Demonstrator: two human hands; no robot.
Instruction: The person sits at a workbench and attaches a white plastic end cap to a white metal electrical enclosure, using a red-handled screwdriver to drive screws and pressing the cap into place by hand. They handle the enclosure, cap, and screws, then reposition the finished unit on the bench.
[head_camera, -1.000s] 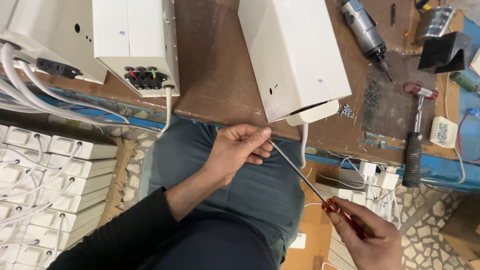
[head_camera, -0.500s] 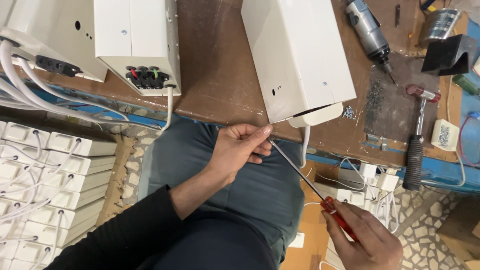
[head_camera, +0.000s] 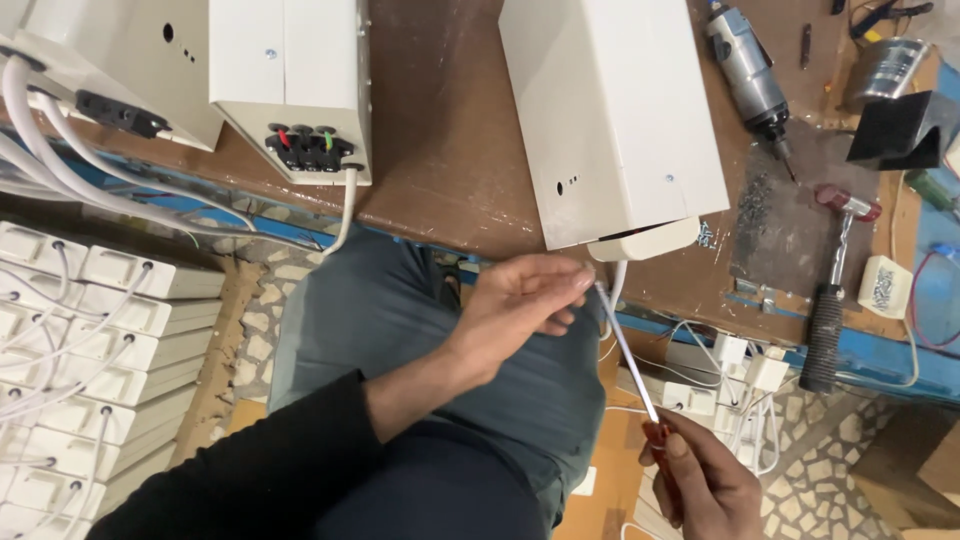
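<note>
The right hand (head_camera: 712, 488) was closed around the red handle of a screwdriver (head_camera: 640, 385), low in the view and below the desk's edge. The tool's long axis ran on a diagonal: handle down and to the right in the picture, thin metal shaft rising up and to the left, its tip pointing toward the underside of the white metal box (head_camera: 610, 115) that lay on the brown desk (head_camera: 440, 150). The tip ended just beside the white cable (head_camera: 617, 283) hanging from the box's rounded end cap.

The left hand (head_camera: 525, 300), in a black sleeve, was curled with its fingertips (head_camera: 583, 281) pinched at the screwdriver's tip, touching or nearly touching the shaft there; whether it also gripped the cable could not be told. Both hands sat over the person's lap in grey-blue trousers.

Further left on the desk stood 2 more white boxes, the nearer one (head_camera: 290, 80) showing a row of dark terminals with red and green marks. To the right lay a power drill (head_camera: 745, 65) and a hammer (head_camera: 835, 290) with a black grip. White plug blocks with cables (head_camera: 80, 330) were stacked on the floor at the left.
</note>
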